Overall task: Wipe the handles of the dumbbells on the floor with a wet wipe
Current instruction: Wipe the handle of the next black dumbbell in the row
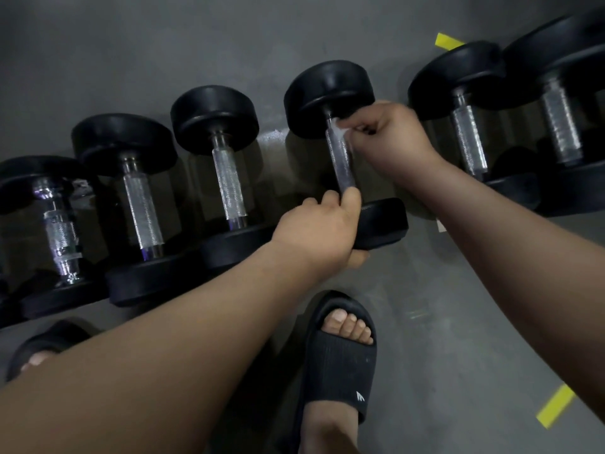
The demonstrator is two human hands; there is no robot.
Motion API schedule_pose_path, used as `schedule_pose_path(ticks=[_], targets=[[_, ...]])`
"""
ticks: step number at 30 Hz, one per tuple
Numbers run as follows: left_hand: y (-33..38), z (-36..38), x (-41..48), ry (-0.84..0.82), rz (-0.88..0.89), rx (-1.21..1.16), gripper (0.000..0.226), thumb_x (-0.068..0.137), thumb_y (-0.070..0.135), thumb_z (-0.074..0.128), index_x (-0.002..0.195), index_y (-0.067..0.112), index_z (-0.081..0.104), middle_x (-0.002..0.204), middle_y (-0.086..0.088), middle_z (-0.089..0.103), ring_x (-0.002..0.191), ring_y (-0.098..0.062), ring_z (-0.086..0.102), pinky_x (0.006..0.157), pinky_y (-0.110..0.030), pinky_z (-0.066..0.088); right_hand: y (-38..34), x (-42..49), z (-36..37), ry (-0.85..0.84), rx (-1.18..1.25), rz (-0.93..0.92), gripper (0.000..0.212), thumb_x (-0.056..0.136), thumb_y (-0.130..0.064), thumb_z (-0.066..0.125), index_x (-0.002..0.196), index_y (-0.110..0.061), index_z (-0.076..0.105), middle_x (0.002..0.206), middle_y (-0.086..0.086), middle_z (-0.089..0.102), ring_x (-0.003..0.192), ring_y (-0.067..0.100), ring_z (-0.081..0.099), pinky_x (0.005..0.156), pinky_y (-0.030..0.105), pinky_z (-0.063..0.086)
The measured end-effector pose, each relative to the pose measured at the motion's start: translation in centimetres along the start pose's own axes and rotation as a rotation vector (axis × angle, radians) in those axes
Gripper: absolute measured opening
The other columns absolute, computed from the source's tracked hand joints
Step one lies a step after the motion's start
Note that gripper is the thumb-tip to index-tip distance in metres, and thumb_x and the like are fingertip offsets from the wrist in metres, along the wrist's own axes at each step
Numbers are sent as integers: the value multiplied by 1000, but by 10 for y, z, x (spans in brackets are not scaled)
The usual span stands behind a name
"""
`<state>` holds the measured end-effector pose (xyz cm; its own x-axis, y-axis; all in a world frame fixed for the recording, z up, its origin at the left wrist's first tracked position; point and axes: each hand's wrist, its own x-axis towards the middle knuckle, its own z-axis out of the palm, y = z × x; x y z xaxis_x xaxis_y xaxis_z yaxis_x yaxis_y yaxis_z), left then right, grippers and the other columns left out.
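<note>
On the grey floor, where the dumbbells are lying in a row, you are working on the fourth dumbbell from the left. Your left hand is grasping the near end of its knurled handle with clenched fingers. Your right hand is pinching the white wet wipe against the handle's far end, beside the far head.

We count six black dumbbells, each with one knurled metal handle. We see one left hand and one right hand, two in all, and a single white wet wipe. We also count two black slide sandals and two strips of yellow tape.
</note>
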<state>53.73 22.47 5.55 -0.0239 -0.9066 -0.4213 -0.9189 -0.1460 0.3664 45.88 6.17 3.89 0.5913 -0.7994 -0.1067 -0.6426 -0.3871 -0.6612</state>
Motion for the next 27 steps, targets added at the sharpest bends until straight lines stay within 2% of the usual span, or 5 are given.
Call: schedule_pose_path(ticks=[4,9,14,21,27], targets=[[-6,14,-11,-5,-7,-103,71,87,51,71,132,12,32,124,-8,45,109,-30,54,83,-45,50,4,-8,-4,-50,-46,-30,21,87,-19,69,105,-22,80,98,4,69,90,16,67,84,28,52],[-7,18,-10,32,10,-135,62,90,41,68,129,12,30,124,-8,41,109,-29,51,83,-46,51,-3,-3,0,8,-24,-67,24,88,-32,63,104,-25,80,95,3,64,83,12,63,79,26,50],[-8,20,-10,23,14,-125,63,90,42,67,131,12,28,122,-7,38,106,-27,49,80,-41,49,7,-17,-2,-62,-65,-147,16,89,-18,71,102,-20,80,95,4,64,85,17,64,81,29,52],[3,15,-1,-11,0,-78,72,88,39,67,137,9,24,127,-10,36,109,-32,46,84,-43,46,7,-8,0,28,-73,-145,21,91,-19,65,106,-22,79,95,3,61,84,15,63,80,32,52],[8,12,1,-38,-16,-76,72,87,38,67,136,10,23,126,-11,35,110,-33,44,84,-44,47,10,-11,-8,-24,-179,-254,19,91,-17,67,105,-17,79,91,2,58,80,21,63,73,30,49]])
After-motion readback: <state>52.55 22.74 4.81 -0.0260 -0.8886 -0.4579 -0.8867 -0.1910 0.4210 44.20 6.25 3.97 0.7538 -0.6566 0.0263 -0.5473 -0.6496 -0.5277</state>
